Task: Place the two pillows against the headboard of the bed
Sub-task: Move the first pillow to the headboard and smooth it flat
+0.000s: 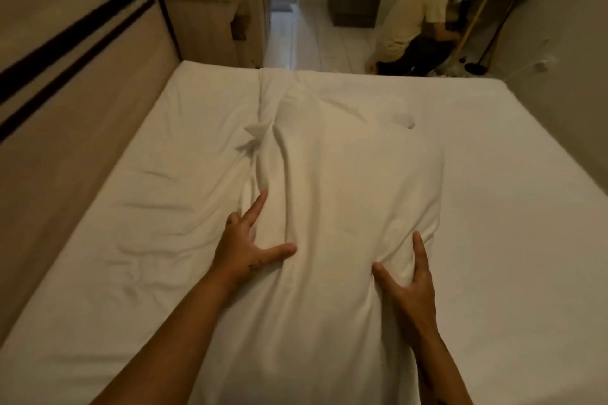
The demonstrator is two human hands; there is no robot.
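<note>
Both hands grip one white pillow [342,207] at its near end: left hand [245,248] on the left side, fingers spread and thumb pressed into the cover, right hand [409,286] on the right side, fingers splayed and digging into the fabric. Pillow lies lengthwise along the middle of the bed [510,207], running from the near edge toward the far edge, its cover creased around both grips. A second white pillow [329,92] lies beyond it, touching it, near the far edge. Sheet is wrinkled on the left half, smooth on the right. Wardrobe [65,76] stands along the bed's left edge. Beyond the far edge, a person [414,20] crouches on the tiled floor [306,39].
</note>
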